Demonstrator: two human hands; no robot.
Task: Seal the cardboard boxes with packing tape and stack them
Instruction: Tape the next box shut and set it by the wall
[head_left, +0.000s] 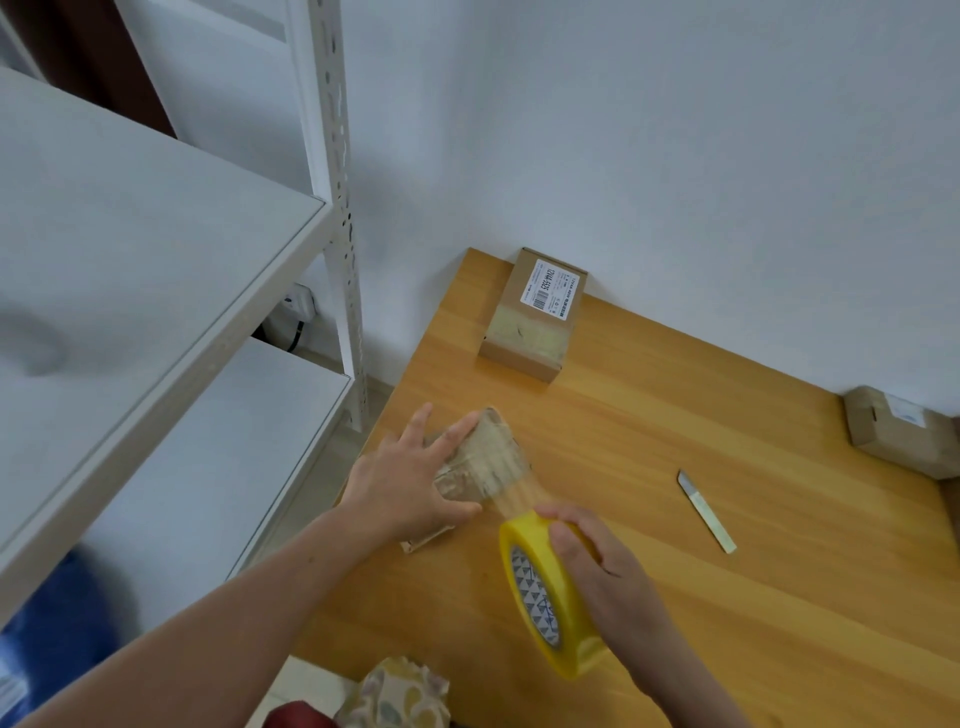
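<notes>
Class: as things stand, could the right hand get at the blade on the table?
Probably yes: only bare table lies between the right hand and the blade. But it grips the tape roll, which it would have to set down.

A: What lies on the wooden table (753, 613)?
B: A slim cutter blade (706, 512), toward three o'clock.
A: And off it?
B: White metal shelving (156, 270) at nine o'clock; a wall socket (300, 302) by its post; patterned fabric (402, 691) at six.
</notes>
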